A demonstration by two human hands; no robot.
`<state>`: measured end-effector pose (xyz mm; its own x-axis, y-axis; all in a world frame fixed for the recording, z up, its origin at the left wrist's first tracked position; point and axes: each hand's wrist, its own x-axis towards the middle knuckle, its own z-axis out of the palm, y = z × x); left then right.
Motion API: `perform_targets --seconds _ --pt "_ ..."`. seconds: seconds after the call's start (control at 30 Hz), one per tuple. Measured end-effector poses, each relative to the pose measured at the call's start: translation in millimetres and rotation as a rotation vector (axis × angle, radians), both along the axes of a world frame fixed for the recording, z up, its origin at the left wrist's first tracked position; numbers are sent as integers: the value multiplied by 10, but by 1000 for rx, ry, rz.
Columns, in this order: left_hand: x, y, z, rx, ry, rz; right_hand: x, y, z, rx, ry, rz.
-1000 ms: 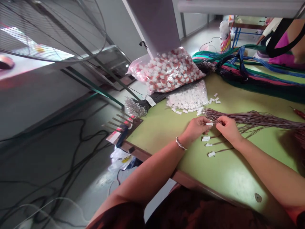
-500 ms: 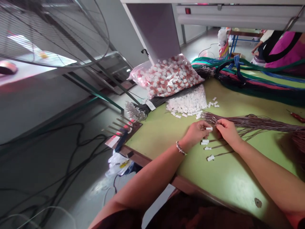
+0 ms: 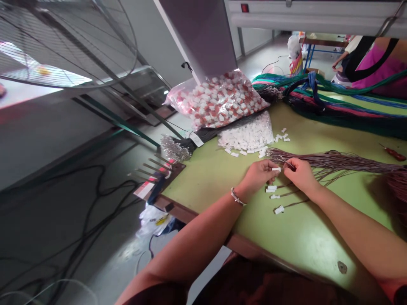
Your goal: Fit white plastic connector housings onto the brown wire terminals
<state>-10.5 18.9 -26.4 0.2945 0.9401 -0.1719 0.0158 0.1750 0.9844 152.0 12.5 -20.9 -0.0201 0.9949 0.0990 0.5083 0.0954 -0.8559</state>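
Note:
Between the thumb and fingers of my left hand [image 3: 259, 176] is a small white connector housing [image 3: 276, 169]. My right hand [image 3: 300, 174] pinches the end of a brown wire [image 3: 284, 160], just right of the housing. Beyond both hands, a bundle of brown wires [image 3: 337, 160] with metal-tipped ends stretches to the right. Several brown wires nearer me end in white connectors [image 3: 279, 209], lying below my hands on the green tabletop [image 3: 305, 250]. Loose white housings spill from a clear bag [image 3: 248, 134] behind my left hand.
A large bag of white and orange-brown parts [image 3: 219, 99] lies over a black wire bundle [image 3: 178, 148]. Green, blue and pink wires [image 3: 343, 103] run along the back. A red-handled tool [image 3: 394, 152] lies at right. A fan [image 3: 70, 46] stands left; another person [image 3: 341, 57] is behind.
The view has shifted slightly, so most things appear a little further left. My right hand with the wire has come a little closer to the connector housing in my left hand.

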Motion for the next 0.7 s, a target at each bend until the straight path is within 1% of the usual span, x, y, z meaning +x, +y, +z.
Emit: perform_targets --seconds 0.2,0.33,0.43,0.53,0.6,0.7 --pt "-26 41 -57 -14 -54 -10 9 1 17 26 -67 17" --pt "-23 33 -48 -7 -43 -20 11 2 49 37 -95 19" --pt "-24 17 -19 -1 -37 -23 9 -3 75 13 -85 38" --pt "-41 25 -6 -4 -45 -69 9 -6 95 -15 -47 56" --pt "-60 44 -17 -4 -49 -104 13 -4 101 -35 -17 76" --pt "-81 69 -49 8 -56 -123 19 5 97 -59 0 98"
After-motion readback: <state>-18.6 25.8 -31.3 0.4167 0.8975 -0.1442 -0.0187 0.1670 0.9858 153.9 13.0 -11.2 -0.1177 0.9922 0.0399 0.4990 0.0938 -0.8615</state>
